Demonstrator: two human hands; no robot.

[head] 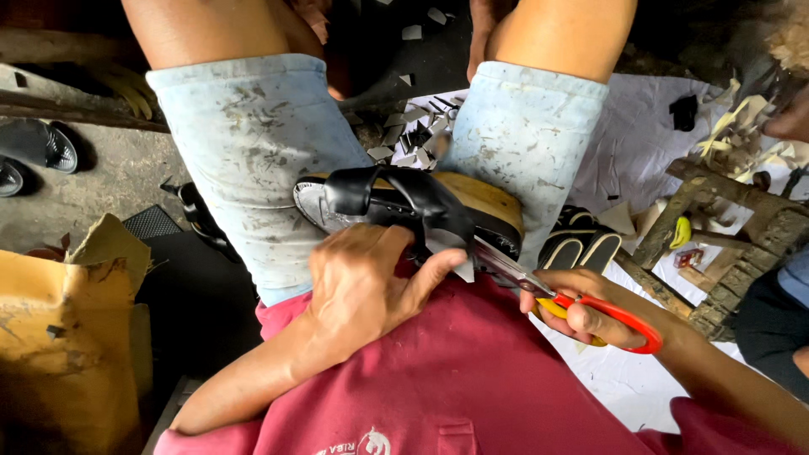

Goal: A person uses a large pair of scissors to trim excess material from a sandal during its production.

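1. My left hand [358, 282] is clenched on one black sandal [404, 211], which lies across my lap between my two knees, its tan sole edge facing away from me.
2. My right hand [581, 307] has its fingers [590, 320] through the red handles of one pair of scissors [573, 295]; the blades touch the black strap [434, 215] beside my left thumb.
3. I count two more black sandals [38, 152] on the floor at far left.
4. One pair of black gloves [577, 240] lies just beside my right knee.
5. Many pale offcuts [409, 135] litter the floor between my legs.
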